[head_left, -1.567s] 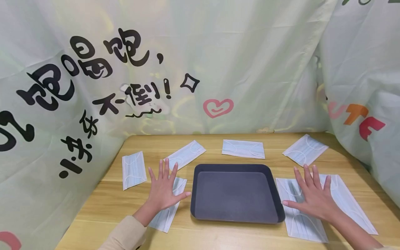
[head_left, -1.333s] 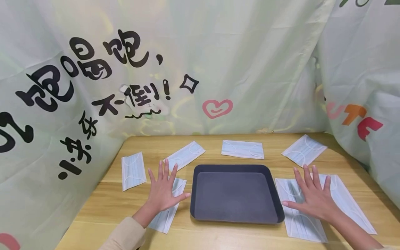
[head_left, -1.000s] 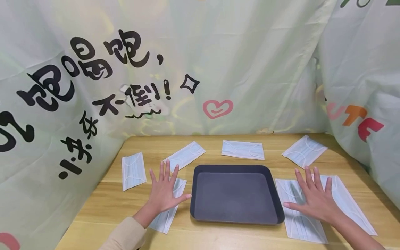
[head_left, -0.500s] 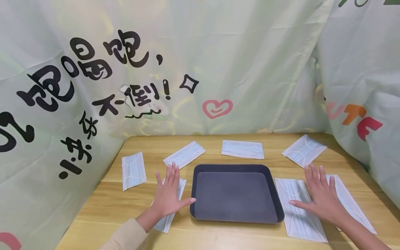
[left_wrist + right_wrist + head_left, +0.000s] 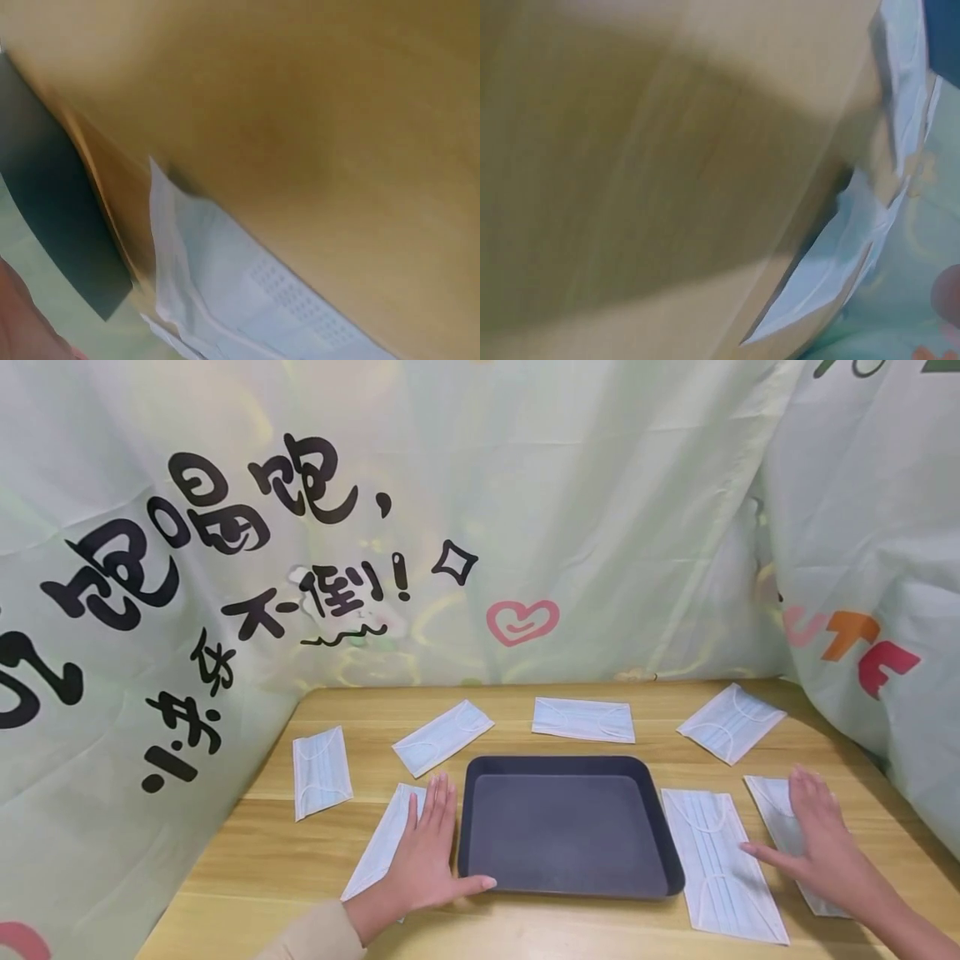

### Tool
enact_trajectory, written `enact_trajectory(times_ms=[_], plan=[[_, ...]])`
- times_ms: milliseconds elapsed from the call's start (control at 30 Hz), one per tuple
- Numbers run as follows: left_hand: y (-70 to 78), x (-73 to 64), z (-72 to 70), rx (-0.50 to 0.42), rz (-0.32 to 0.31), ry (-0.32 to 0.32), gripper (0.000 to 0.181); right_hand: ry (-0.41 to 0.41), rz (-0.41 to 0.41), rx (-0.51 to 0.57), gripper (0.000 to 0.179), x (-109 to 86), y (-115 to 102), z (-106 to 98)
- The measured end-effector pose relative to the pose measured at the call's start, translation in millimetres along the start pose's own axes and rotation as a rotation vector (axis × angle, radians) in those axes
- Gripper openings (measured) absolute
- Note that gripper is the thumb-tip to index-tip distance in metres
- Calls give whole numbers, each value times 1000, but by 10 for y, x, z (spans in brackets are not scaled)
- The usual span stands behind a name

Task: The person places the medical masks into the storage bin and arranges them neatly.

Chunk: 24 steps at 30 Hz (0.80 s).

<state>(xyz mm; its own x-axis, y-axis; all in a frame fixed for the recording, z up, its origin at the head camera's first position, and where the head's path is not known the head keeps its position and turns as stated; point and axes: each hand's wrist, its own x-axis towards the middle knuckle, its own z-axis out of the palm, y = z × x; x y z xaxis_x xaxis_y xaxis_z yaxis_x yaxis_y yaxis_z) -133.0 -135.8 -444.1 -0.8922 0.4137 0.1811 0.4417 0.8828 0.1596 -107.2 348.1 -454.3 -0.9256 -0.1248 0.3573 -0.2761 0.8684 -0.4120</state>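
A dark grey rectangular tray (image 5: 566, 827) lies in the middle of the wooden table, with nothing in it. My left hand (image 5: 423, 864) is at its left side, fingers straight and close together, thumb near the tray's front left corner. Beneath that hand lies a pale blue face mask (image 5: 378, 843), partly hidden. My right hand (image 5: 825, 847) hovers over the rightmost face mask (image 5: 776, 814), fingers straight, thumb pointing left. Between it and the tray another face mask (image 5: 720, 868) lies flat. The left wrist view shows a mask (image 5: 247, 292) beside the tray's dark wall (image 5: 60, 202).
Along the back lie more face masks: one at far left (image 5: 321, 774), one slanted (image 5: 442, 737), one behind the tray (image 5: 583, 720) and one at back right (image 5: 731, 723). A printed cloth (image 5: 600, 527) hangs behind and at both sides of the wooden table (image 5: 247, 860).
My left hand has moved right and toward me, up to the tray's left side. My right hand has shifted right, away from the tray. The spread fingers of both have drawn together.
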Motion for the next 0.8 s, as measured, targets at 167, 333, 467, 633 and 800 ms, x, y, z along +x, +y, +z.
enact_trajectory(times_ms=[167, 333, 467, 633, 800], plan=[[52, -27, 54, -48, 19, 10, 127, 15, 49, 22, 115, -74, 159, -64], [68, -52, 127, 4, 41, 33, 127, -9, 222, -29, 106, -130, 240, -97], [82, -57, 166, 44, 48, 30, 126, 33, 324, -87, 95, -222, 256, -107], [95, -55, 168, 44, 49, 36, 125, 103, 420, -102, 85, -314, 273, -134], [87, -51, 177, 68, 82, 81, 124, 54, 625, -80, 83, -361, 321, -154]])
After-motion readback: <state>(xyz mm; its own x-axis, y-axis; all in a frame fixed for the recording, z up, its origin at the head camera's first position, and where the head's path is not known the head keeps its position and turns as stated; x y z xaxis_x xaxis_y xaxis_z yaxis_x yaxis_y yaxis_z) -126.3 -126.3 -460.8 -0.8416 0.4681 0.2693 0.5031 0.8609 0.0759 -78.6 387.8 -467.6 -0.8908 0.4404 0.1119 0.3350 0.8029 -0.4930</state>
